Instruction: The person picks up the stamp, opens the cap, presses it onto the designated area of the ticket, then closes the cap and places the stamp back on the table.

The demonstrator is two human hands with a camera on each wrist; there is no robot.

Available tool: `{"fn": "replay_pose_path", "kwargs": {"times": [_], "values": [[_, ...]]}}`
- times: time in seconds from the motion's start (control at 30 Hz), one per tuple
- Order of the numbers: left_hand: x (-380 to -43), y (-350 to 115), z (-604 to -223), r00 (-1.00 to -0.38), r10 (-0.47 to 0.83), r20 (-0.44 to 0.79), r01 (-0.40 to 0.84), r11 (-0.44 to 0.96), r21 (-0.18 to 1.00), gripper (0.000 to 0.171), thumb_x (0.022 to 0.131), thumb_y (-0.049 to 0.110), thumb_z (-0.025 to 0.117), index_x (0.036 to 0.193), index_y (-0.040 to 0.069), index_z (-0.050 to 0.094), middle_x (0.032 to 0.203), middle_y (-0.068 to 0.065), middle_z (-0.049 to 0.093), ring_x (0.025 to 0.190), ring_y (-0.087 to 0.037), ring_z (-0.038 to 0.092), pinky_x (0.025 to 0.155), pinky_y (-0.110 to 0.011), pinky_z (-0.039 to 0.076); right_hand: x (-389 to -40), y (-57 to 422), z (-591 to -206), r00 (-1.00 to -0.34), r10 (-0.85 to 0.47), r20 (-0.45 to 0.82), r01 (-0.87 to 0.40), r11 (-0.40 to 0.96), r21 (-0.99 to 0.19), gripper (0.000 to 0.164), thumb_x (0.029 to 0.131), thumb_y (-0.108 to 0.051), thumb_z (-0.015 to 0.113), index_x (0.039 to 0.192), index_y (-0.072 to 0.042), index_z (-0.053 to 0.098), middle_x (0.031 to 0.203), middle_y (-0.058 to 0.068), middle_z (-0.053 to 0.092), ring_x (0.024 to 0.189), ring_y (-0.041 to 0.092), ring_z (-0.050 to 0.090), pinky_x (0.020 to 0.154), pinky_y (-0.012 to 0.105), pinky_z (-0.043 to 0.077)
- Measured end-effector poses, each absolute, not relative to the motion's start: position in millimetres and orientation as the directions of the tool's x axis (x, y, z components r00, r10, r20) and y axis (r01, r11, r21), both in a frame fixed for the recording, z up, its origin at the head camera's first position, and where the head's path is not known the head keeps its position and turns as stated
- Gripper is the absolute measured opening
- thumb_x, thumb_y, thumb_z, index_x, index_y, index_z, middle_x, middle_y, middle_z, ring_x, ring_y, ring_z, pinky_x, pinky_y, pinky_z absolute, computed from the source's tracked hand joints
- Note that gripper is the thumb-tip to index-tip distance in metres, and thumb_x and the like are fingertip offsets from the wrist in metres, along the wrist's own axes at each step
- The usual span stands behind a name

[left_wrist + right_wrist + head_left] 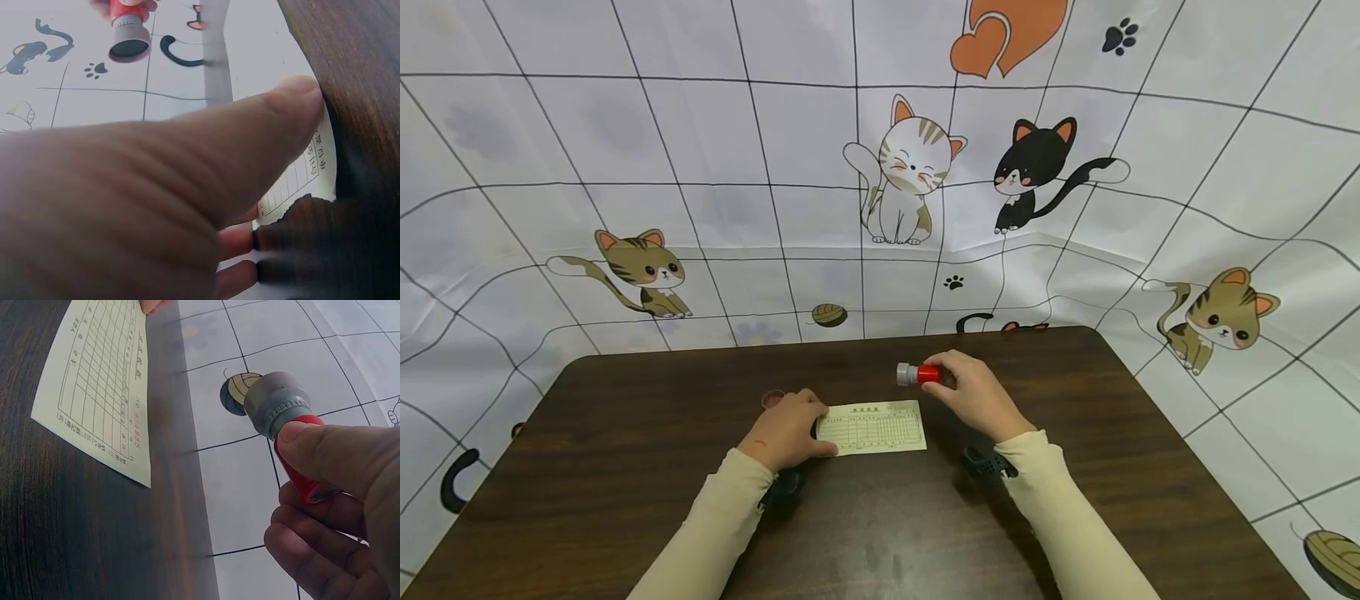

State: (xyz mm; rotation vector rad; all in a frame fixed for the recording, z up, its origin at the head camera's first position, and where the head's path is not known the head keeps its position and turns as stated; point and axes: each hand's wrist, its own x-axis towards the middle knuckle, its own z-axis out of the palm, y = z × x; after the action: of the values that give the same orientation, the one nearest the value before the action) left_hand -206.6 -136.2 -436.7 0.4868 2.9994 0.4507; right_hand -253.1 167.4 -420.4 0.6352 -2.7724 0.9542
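My right hand [977, 397] pinches a red stamp [928, 373] between thumb and fingers, off the table near the right end of a pale yellow printed slip [872, 427]. The stamp's grey round head [275, 400] points left in the head view; its dark face [130, 50] shows in the left wrist view. My left hand [786, 431] rests on the slip's left end, the thumb [294, 94] laid on the paper and the fingers spread toward its far corner. The slip's left edge looks torn. Just behind the left hand lies a small round reddish cap [772, 399], partly hidden.
The slip lies on a dark brown wooden table [880, 533]. Behind and beside it hangs a white cloth [737, 208] with grid lines and cartoon cats. Dark wrist bands [988, 462] sit at both cuffs.
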Motion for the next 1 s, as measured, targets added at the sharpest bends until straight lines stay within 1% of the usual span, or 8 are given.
{"fn": "replay_pose_path", "kwargs": {"times": [0.1, 0.2, 0.3, 0.47, 0.83, 1.0], "values": [[-207.0, -135.6, -436.1, -0.948, 0.318, -0.023, 0.297, 0.909, 0.291, 0.060, 0.082, 0.042, 0.088, 0.128, 0.005, 0.072, 0.125, -0.012, 0.063, 0.115, -0.033, 0.061, 0.097, -0.051, 0.053, -253.4, 167.1, -420.4, -0.902, -0.344, 0.261, -0.432, 0.714, -0.551, 0.033, 0.092, -0.018, 0.081, 0.122, -0.009, 0.071, 0.111, 0.005, 0.069, 0.090, 0.021, 0.061, 0.084, 0.038, 0.059], [-208.5, -135.3, -436.5, -0.946, 0.324, -0.018, 0.306, 0.910, 0.279, 0.068, 0.083, 0.042, 0.088, 0.134, 0.002, 0.067, 0.128, -0.015, 0.063, 0.118, -0.035, 0.060, 0.099, -0.051, 0.052, -253.5, 167.0, -420.4, -0.905, -0.341, 0.256, -0.426, 0.718, -0.551, 0.033, 0.092, -0.018, 0.081, 0.122, -0.009, 0.071, 0.111, 0.005, 0.069, 0.090, 0.021, 0.061, 0.084, 0.038, 0.059], [-209.8, -135.1, -437.3, -0.943, 0.333, -0.013, 0.317, 0.909, 0.272, 0.072, 0.083, 0.042, 0.087, 0.138, 0.002, 0.064, 0.128, -0.015, 0.063, 0.117, -0.034, 0.060, 0.100, -0.051, 0.052, -253.6, 166.9, -420.8, -0.906, -0.340, 0.253, -0.424, 0.718, -0.552, 0.033, 0.092, -0.017, 0.081, 0.122, -0.008, 0.071, 0.111, 0.005, 0.069, 0.090, 0.021, 0.061, 0.083, 0.037, 0.058], [-210.2, -135.0, -438.6, -0.945, 0.327, -0.014, 0.310, 0.907, 0.285, 0.066, 0.084, 0.043, 0.086, 0.135, 0.005, 0.068, 0.122, -0.012, 0.063, 0.111, -0.031, 0.060, 0.094, -0.049, 0.054, -254.0, 167.3, -421.8, -0.905, -0.343, 0.254, -0.426, 0.716, -0.552, 0.033, 0.092, -0.016, 0.081, 0.122, -0.008, 0.071, 0.112, 0.005, 0.069, 0.090, 0.020, 0.061, 0.082, 0.036, 0.057], [-208.5, -137.8, -441.2, -0.942, 0.335, -0.002, 0.318, 0.895, 0.313, 0.066, 0.085, 0.042, 0.086, 0.139, 0.009, 0.066, 0.125, -0.012, 0.062, 0.113, -0.032, 0.058, 0.094, -0.050, 0.054, -255.3, 167.2, -424.8, -0.907, -0.336, 0.254, -0.421, 0.727, -0.542, 0.031, 0.092, -0.019, 0.081, 0.120, -0.009, 0.071, 0.109, 0.004, 0.069, 0.087, 0.019, 0.060, 0.080, 0.034, 0.056], [-208.8, -138.7, -440.2, -0.941, 0.338, -0.013, 0.317, 0.895, 0.315, 0.063, 0.087, 0.043, 0.084, 0.138, 0.009, 0.067, 0.127, -0.013, 0.061, 0.115, -0.032, 0.057, 0.096, -0.050, 0.053, -255.5, 167.5, -424.7, -0.908, -0.306, 0.285, -0.417, 0.717, -0.558, 0.030, 0.093, -0.017, 0.080, 0.119, -0.009, 0.071, 0.107, 0.004, 0.069, 0.087, 0.020, 0.060, 0.079, 0.035, 0.057]]}}
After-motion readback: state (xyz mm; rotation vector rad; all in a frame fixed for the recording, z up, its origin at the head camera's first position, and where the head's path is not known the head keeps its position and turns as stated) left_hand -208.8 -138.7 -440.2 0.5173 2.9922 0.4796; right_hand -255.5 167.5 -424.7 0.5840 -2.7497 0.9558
